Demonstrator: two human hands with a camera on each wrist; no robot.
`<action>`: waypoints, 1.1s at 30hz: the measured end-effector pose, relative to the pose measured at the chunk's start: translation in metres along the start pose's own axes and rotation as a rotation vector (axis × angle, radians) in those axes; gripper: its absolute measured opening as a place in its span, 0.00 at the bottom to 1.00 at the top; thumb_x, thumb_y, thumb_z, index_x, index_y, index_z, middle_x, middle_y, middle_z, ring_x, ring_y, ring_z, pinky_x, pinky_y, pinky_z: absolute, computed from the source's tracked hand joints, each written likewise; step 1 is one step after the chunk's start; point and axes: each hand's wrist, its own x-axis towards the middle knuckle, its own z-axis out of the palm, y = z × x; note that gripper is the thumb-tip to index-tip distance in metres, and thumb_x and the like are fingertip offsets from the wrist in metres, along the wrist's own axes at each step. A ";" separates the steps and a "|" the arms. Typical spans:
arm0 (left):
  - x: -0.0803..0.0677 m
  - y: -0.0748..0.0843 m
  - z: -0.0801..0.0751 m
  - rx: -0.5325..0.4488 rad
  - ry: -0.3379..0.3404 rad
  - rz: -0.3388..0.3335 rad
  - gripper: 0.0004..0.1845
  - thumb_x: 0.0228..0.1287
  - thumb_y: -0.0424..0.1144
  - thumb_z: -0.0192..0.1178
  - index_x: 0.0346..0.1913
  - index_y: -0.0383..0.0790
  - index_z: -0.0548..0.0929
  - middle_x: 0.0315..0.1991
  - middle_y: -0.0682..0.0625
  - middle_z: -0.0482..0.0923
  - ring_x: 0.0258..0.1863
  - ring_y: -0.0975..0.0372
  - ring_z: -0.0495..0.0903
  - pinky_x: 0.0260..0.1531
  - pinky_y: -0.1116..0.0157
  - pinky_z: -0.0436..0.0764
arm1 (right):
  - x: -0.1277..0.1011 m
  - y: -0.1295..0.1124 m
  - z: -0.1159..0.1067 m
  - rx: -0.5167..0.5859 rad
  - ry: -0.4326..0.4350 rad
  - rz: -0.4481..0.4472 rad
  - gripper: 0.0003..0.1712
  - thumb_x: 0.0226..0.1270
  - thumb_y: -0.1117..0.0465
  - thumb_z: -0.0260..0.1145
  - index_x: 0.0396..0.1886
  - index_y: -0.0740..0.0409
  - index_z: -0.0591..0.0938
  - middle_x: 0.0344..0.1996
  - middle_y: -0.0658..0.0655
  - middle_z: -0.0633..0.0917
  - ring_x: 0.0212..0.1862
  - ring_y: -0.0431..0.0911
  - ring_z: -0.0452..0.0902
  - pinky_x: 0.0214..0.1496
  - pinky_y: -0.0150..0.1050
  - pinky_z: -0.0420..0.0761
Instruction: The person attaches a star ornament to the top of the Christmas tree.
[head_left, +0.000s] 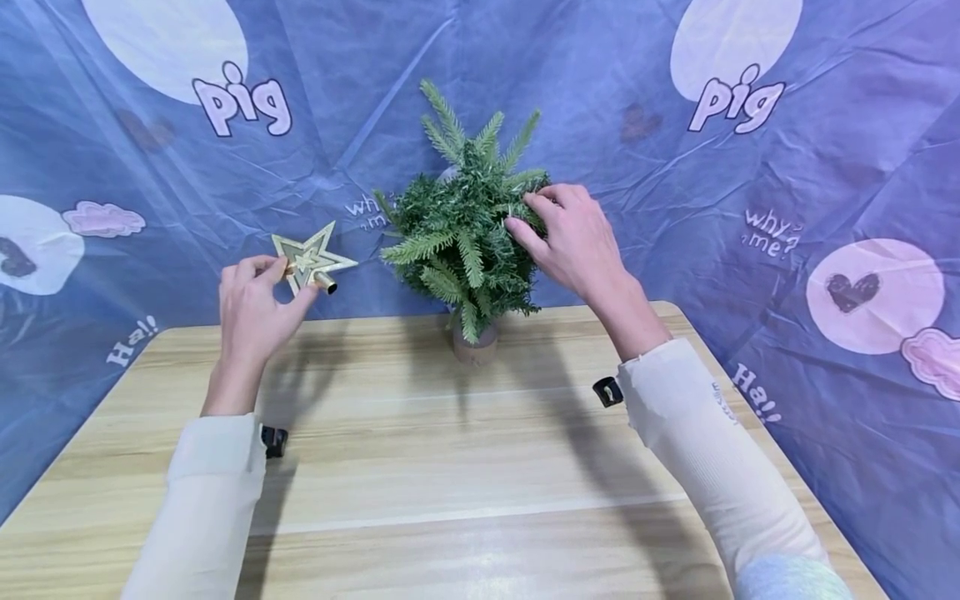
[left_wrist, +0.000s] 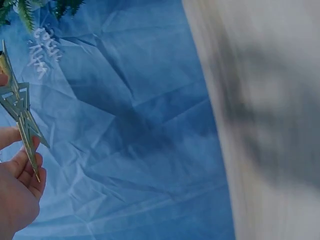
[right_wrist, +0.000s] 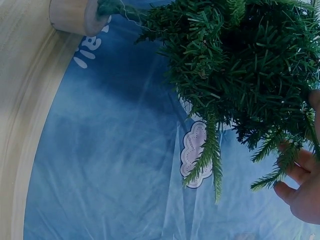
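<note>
A small artificial Christmas tree (head_left: 468, 225) stands upright in a round base (head_left: 476, 346) near the table's back edge. Left of it, in the air, my left hand (head_left: 258, 308) pinches a gold star tree topper (head_left: 321, 252) between thumb and fingers. The topper's short hollow tube points down to the right. In the left wrist view the star (left_wrist: 22, 102) is seen nearly edge-on. My right hand (head_left: 577, 237) holds the tree's right side, its fingers curled in among the branches. Green sprigs (right_wrist: 282, 162) lie against those fingers in the right wrist view; foliage hides some fingertips.
The light wood-grain table (head_left: 450, 467) spreads out in front of the tree. A blue printed cloth (head_left: 360, 100) hangs behind the table and along both sides. Each wrist carries a small black camera mount, such as the right one (head_left: 608, 392).
</note>
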 end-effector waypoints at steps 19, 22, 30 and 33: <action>0.030 0.035 -0.005 0.035 0.043 0.142 0.32 0.57 0.48 0.67 0.60 0.29 0.82 0.56 0.32 0.77 0.53 0.39 0.67 0.56 0.44 0.64 | -0.001 0.000 0.000 -0.007 0.001 -0.001 0.35 0.77 0.37 0.53 0.69 0.57 0.76 0.65 0.65 0.76 0.69 0.60 0.66 0.70 0.57 0.66; 0.033 0.040 -0.007 0.038 0.053 0.157 0.32 0.57 0.48 0.67 0.59 0.29 0.83 0.56 0.33 0.76 0.53 0.39 0.67 0.55 0.44 0.64 | -0.001 0.000 0.001 -0.004 0.004 -0.002 0.35 0.77 0.37 0.53 0.69 0.57 0.77 0.65 0.65 0.76 0.68 0.60 0.66 0.70 0.57 0.66; 0.041 0.049 -0.007 0.040 0.038 0.154 0.32 0.58 0.49 0.67 0.60 0.30 0.82 0.56 0.33 0.76 0.53 0.40 0.67 0.55 0.45 0.64 | -0.002 0.000 0.001 -0.001 0.010 -0.009 0.35 0.77 0.37 0.53 0.69 0.57 0.77 0.65 0.65 0.76 0.68 0.60 0.67 0.69 0.57 0.67; 0.043 0.051 -0.004 0.034 0.049 0.168 0.32 0.58 0.49 0.68 0.60 0.30 0.83 0.55 0.33 0.77 0.53 0.40 0.67 0.55 0.45 0.65 | -0.002 0.000 0.001 0.000 0.009 -0.010 0.35 0.77 0.38 0.54 0.69 0.58 0.77 0.64 0.65 0.77 0.68 0.60 0.67 0.69 0.57 0.67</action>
